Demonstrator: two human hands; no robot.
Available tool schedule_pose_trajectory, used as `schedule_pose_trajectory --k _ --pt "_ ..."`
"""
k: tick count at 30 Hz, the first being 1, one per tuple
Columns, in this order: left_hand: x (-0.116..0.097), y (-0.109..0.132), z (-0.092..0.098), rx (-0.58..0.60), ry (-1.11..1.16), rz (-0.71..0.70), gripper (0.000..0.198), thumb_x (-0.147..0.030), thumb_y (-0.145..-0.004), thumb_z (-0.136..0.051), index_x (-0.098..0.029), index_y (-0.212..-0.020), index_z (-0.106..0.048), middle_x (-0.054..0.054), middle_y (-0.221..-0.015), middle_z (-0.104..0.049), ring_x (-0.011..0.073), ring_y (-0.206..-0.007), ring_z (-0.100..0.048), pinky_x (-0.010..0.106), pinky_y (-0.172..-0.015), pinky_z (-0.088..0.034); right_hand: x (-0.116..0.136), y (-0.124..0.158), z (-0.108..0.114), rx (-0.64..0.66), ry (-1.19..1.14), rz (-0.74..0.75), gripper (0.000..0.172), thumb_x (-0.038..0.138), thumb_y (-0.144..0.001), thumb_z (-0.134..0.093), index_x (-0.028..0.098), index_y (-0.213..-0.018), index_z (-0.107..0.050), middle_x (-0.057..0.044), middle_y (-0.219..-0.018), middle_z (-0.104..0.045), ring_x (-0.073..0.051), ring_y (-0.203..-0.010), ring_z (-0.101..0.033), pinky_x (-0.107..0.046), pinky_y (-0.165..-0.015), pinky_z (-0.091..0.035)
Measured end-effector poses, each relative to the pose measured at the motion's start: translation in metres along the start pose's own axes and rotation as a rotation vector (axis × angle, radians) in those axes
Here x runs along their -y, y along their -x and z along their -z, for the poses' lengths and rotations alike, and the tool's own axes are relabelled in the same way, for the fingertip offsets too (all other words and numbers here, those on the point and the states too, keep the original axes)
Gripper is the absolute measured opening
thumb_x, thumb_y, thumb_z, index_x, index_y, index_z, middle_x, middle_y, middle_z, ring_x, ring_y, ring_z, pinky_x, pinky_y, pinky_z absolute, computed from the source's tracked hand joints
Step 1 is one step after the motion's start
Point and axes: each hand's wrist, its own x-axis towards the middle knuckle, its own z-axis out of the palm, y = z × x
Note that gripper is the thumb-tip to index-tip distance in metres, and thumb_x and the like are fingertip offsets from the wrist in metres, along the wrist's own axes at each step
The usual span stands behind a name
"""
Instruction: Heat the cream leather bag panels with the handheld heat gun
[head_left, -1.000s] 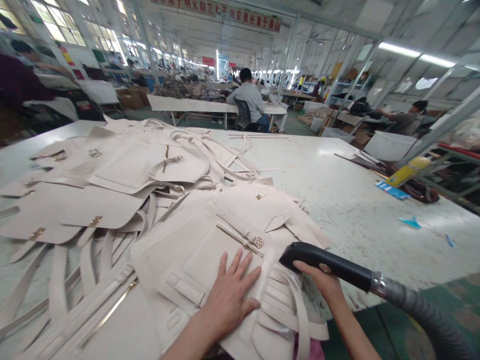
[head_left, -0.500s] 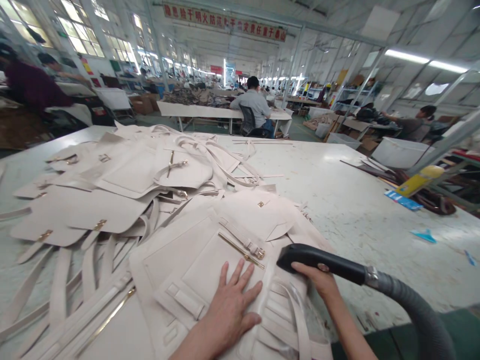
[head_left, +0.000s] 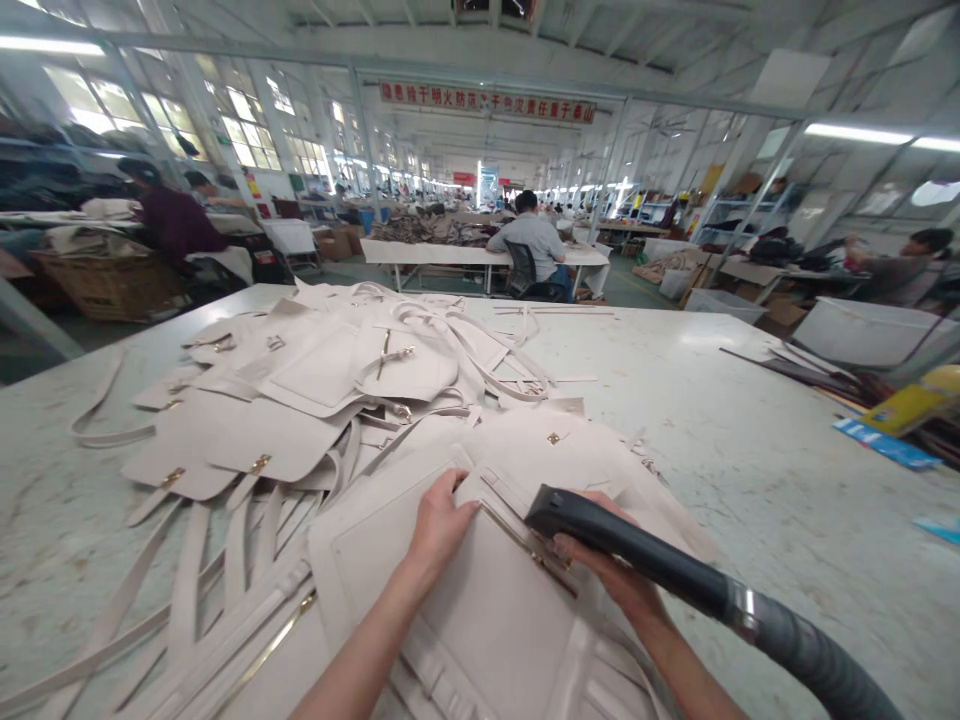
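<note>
A cream leather bag panel [head_left: 517, 610] with a gold zipper [head_left: 514, 528] lies in front of me on a stack of similar pieces. My left hand [head_left: 442, 515] is closed on the panel's upper edge, thumb on top and other fingers partly hidden. In my right hand [head_left: 619, 575] is a black vacuum nozzle [head_left: 600, 525], its tip over the leather just right of the zipper. Part of that hand is hidden beneath the nozzle. A grey ribbed hose [head_left: 817, 655] runs from the nozzle to the lower right.
A heap of cream bag pieces [head_left: 322, 360] with straps and gold buckles covers the table's left half. Yellow and blue items [head_left: 889, 440] lie at the right edge of the white table [head_left: 750, 430]. Beyond it, a person in grey [head_left: 532, 240] sits at another table.
My left hand went from lying flat on the leather to gripping the panel's edge, farther up. The nozzle moved left, nearer the zipper. The view turned left.
</note>
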Motion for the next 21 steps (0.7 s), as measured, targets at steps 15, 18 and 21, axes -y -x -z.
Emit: schedule_pose_trajectory --k 15,18,21 --pt "0.012 0.004 -0.006 0.285 0.604 0.318 0.035 -0.019 -0.051 -0.068 -0.013 -0.085 -0.07 -0.001 -0.062 -0.067 0.0162 -0.054 -0.061 0.023 -0.053 -0.043 -0.001 -0.037 -0.066 0.064 -0.136 0.019 0.029 0.034 -0.077 -0.076 0.026 -0.104 -0.066 -0.001 -0.101 -0.071 -0.024 -0.098 -0.064 -0.036 -0.091 -0.05" --pt "0.016 0.004 -0.01 0.278 0.605 0.339 0.032 -0.017 -0.046 -0.068 -0.013 -0.078 -0.07 -0.002 -0.057 -0.065 0.0162 -0.051 -0.059 0.023 -0.051 -0.041 -0.006 -0.032 -0.066 0.093 -0.132 0.006 0.031 0.036 -0.079 -0.076 0.025 -0.106 -0.065 -0.002 -0.104 -0.071 -0.025 -0.101 -0.064 -0.037 -0.092 -0.05" --pt "0.015 0.005 -0.01 0.276 0.6 0.341 0.034 -0.019 -0.048 -0.068 -0.012 -0.081 -0.071 -0.002 -0.055 -0.064 0.0172 -0.051 -0.06 0.024 -0.051 -0.043 -0.008 -0.041 -0.072 0.05 -0.15 0.042 0.034 0.037 -0.078 -0.075 0.025 -0.108 -0.065 -0.002 -0.107 -0.069 -0.025 -0.104 -0.063 -0.038 -0.095 -0.048"
